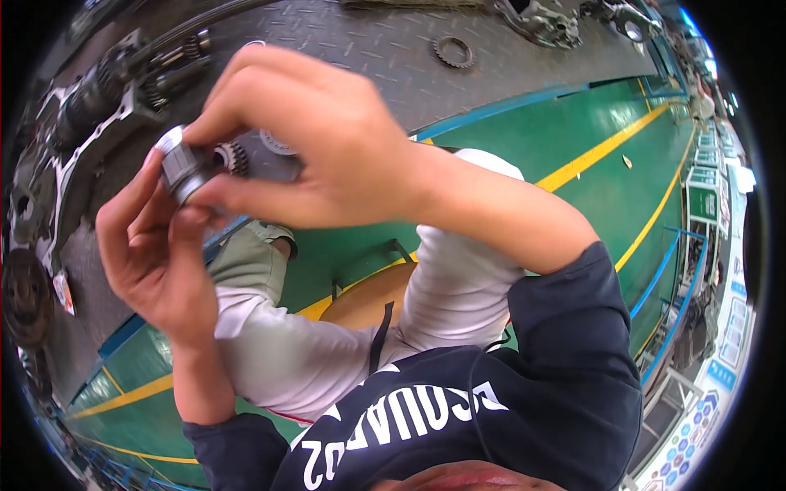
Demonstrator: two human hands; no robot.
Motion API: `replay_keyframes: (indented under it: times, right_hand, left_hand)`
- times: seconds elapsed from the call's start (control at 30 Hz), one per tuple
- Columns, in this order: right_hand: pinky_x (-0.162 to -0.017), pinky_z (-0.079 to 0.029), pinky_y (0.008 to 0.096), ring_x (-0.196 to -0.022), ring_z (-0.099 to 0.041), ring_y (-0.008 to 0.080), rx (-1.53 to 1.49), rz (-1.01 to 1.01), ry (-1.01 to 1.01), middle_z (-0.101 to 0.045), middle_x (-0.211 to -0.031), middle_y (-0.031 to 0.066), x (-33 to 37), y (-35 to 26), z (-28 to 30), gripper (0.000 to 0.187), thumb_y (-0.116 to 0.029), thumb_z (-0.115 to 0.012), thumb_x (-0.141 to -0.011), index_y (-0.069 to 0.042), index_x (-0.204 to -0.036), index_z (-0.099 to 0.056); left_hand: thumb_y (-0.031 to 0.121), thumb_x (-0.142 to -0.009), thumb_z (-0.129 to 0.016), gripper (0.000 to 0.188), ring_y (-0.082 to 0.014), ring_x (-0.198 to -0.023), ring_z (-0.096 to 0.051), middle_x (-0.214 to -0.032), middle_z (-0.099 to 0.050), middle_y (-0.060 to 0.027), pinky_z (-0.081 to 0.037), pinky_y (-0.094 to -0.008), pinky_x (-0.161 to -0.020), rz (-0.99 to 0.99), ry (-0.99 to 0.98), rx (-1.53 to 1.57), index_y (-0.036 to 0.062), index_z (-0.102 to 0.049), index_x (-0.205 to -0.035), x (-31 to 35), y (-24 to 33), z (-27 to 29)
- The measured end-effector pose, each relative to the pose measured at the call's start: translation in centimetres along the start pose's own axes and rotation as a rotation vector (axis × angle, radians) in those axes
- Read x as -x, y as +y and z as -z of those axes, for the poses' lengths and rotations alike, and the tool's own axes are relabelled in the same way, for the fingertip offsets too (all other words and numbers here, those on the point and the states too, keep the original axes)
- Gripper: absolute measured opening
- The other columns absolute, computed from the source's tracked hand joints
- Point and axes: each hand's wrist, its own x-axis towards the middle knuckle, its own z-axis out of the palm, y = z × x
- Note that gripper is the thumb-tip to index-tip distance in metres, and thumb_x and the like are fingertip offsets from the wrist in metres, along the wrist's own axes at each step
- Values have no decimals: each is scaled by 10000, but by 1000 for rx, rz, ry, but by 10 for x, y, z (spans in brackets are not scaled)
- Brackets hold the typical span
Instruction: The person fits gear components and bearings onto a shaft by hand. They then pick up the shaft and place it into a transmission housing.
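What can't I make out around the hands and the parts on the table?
All in the head view:
Metal part: its far side faces away, and fingertips of the left hand and right hand cover some of it.
Small gear: partly hidden by the metal part and right hand.
Silver disc: partly hidden by the right hand.
Casting: cut off by the top edge.
Seat: partly covered by the legs.

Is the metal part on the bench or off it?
Off: the left hand and right hand hold the metal part between their fingertips, clear of the bench.
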Motion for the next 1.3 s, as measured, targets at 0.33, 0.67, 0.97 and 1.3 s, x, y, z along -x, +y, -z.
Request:
replay_keyframes:
  times: [0.33,0.67,0.97,1.3]
  right_hand:
    - [-741,-546,440,-883,-647,359,25,-137,-37,-618,-914,140,0,15,0,310,-156,-858,-761,-32,-931,-629]
    - [-969,-571,338,-1115,-693,171,-466,-796,-65,-709,-1182,105,-1,22,100,437,-68,-775,-987,20,-1365,-574]
    - [-839,-533,277,-926,-644,122,157,-675,-356,-722,-1056,73,2,23,96,280,42,-746,-917,16,-1190,-694]
    - [-674,-477,289,-755,-557,137,471,-569,-609,-611,-879,50,5,42,93,296,-72,-793,-883,-39,-1168,-722]
  left_hand:
    - [39,-1071,-647,384,-109,-962,-626,-1281,-705,-163,-475,-244,-822,59,-12,86,-25,-559,-1440,-15,-21,-4]
    - [54,-1099,-578,255,-220,-960,-761,-1156,-737,-178,-621,-307,-817,209,-233,579,-11,-577,-1345,-71,-33,-82]
    - [-63,-1013,-574,209,-102,-806,-714,-1005,-761,-109,-578,-238,-725,304,-295,72,-2,-629,-1205,-64,-49,-61]
    - [-62,-929,-648,250,-119,-747,-669,-967,-747,-79,-547,-258,-704,-74,-323,-460,20,-711,-1156,-69,-51,-55]
